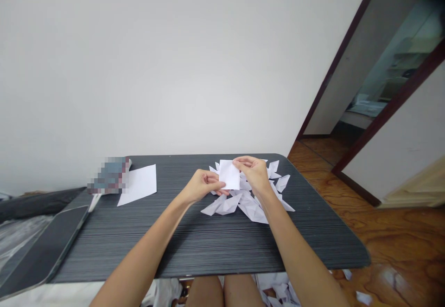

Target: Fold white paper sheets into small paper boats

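Observation:
A small white rectangle of paper (229,175) is held up between both hands above the dark table. My left hand (207,184) pinches its lower left corner, thumb in front and fingers behind. At the upper right corner, my right hand (253,170) grips the same paper between thumb and fingers. Beneath and behind the hands lies a loose pile of folded white paper pieces (251,207), pointed in shape, partly hidden by my right hand and forearm.
The dark striped table (194,247) stands against a white wall. On its left are a flat white sheet (142,184), a blurred-out object (110,175) and a dark phone-like slab (52,247). Paper scraps (363,297) lie on the wooden floor at right, near a doorway.

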Motion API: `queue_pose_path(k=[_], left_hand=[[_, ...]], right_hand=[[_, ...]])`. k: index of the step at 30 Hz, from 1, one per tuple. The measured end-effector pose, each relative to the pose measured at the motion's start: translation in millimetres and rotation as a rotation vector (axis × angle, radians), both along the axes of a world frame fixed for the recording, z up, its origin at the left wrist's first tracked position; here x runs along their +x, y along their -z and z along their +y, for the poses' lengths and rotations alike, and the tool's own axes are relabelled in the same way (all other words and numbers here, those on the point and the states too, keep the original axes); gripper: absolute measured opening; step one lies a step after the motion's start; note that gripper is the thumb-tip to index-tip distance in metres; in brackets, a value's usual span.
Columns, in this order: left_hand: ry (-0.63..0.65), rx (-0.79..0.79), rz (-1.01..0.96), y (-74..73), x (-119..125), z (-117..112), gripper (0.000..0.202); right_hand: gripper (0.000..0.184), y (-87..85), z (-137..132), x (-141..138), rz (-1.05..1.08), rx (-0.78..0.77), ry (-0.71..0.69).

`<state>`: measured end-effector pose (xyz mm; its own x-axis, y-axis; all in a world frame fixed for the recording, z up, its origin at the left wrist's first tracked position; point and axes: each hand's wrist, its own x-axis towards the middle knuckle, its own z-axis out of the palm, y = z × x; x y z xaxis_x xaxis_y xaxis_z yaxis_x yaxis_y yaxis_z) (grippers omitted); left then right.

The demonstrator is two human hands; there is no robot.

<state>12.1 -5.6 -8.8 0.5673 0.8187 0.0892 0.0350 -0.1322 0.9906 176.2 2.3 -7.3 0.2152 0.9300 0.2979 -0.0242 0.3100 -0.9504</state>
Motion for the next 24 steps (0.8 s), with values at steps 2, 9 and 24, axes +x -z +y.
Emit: queue_pose_path(k=[2,9,24], left_hand=[[-0.013,-0.027,-0.005,-2.1,-3,2,0.025],[-0.153,0.136,-0.002,-9.7,-12,5,0.027],[-0.371,0.120,-0.102,0.4,-4,6,0.025]], right_hand=[[0.018,0.6,1,1,0.001,0.008,0.012],[0.019,0.5,-2,-1,-0.024,0.050,-0.111],[0.017,4.3,-11,-14,-0.469,0.444,-0.007]])
